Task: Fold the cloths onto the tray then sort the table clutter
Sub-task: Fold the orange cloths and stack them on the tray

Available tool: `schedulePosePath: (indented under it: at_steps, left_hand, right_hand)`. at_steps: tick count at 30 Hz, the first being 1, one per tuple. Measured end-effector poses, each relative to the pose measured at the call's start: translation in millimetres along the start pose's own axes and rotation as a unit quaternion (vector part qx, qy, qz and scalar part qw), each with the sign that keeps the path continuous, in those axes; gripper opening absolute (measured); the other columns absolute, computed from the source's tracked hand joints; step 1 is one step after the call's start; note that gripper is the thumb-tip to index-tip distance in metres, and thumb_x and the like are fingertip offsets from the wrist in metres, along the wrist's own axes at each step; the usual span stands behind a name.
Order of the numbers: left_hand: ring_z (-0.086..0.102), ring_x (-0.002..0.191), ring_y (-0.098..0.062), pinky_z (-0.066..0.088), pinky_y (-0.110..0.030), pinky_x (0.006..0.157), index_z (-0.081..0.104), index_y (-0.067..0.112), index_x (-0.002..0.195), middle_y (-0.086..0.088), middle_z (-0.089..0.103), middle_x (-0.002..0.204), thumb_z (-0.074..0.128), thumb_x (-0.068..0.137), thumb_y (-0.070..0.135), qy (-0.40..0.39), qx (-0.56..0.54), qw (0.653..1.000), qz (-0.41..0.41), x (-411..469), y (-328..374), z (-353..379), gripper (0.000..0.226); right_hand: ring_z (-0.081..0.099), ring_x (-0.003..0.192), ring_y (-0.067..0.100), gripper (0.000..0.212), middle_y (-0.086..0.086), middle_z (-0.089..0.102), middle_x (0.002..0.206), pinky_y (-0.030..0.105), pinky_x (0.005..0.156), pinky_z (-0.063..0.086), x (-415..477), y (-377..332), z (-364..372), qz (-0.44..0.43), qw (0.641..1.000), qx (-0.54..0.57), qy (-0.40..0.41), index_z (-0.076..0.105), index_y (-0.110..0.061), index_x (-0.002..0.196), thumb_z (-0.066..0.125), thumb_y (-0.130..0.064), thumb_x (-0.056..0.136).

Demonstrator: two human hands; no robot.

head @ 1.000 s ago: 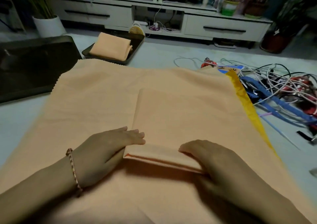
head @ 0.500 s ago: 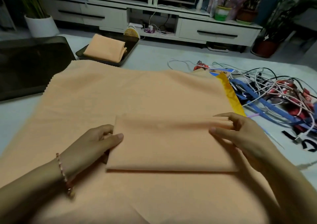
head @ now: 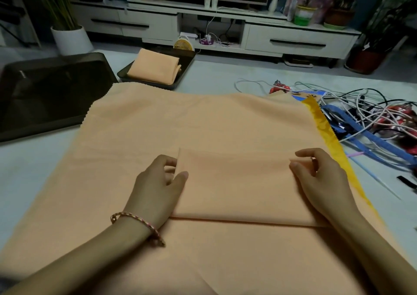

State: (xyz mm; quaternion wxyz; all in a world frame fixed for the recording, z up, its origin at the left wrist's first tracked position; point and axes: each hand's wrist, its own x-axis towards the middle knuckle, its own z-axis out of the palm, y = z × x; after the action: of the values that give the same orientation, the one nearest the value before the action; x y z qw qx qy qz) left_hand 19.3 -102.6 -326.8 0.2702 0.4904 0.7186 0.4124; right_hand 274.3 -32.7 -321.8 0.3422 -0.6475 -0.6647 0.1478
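hands are working on a folded peach cloth that is lying on top of a larger peach cloth spread flat across the worktop. left hand is pinching the left edge of the folded cloth between thumb and curled fingers; right hand is gripping the right edge in a loose pinch, fingers bent over the fabric. tray is sitting at the far side of the worktop, well apart from the hands, and is already carrying one folded cloth. main risk: both cloths are the same colour and are lying in contact, so either pinch is liable to be catching the lower cloth as well, dragging it during a lift. uneven lifting by the two hands is likely to be opening the layers and spoiling the fold. a yellow cloth is showing along the right edge beneath the spread cloth, and a tangle of cables is lying just beyond it; a sweep of the right forearm is risking snagging these. clutter sorting is not yet beginning.
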Motion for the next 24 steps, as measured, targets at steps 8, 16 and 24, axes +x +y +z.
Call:
schedulePosePath:
  at_steps: [8, 16, 24]
  left_hand:
    - [0.053, 0.1, -0.025, 0.044, -0.031, 0.073, 0.047, 0.014, 0.123, -0.006, 0.044, 0.124, 0.051, 0.087, 0.016, 0.092, 0.218, 0.948, 0.215, -10, -3, 7, 0.036]
    - [0.059, 0.113, -0.031, 0.046, -0.045, 0.095, 0.069, 0.009, 0.104, -0.01, 0.066, 0.115, 0.035, 0.085, 0.028, -0.062, 0.373, 0.867, 0.325, 11, -2, 31, 0.043]
    - [0.058, 0.115, -0.032, 0.024, -0.038, 0.099, 0.06, 0.001, 0.12, -0.014, 0.06, 0.126, 0.031, 0.088, 0.028, -0.092, 0.399, 0.857, 0.312, 15, -14, 31, 0.051]
  right_hand:
    - [0.056, 0.097, 0.033, 0.034, 0.008, 0.057, 0.1, 0.035, 0.067, 0.037, -2, -2, 8, -0.01, 0.988, -0.157, -0.006, 0.047, -0.015, 0.124, 0.052, -0.027, 0.093]
    - [0.058, 0.108, 0.036, 0.033, 0.02, 0.06, 0.12, 0.037, 0.093, 0.042, -13, -41, 33, -0.269, 0.949, -0.153, -0.057, 0.061, -0.005, 0.115, 0.054, -0.019, 0.086]
    - [-0.014, 0.143, 0.009, 0.089, -0.007, -0.011, 0.157, 0.026, 0.113, -0.014, -20, -43, 49, -0.259, 0.898, -0.22, -0.279, -0.004, -0.029, 0.149, -0.01, -0.068, 0.069]
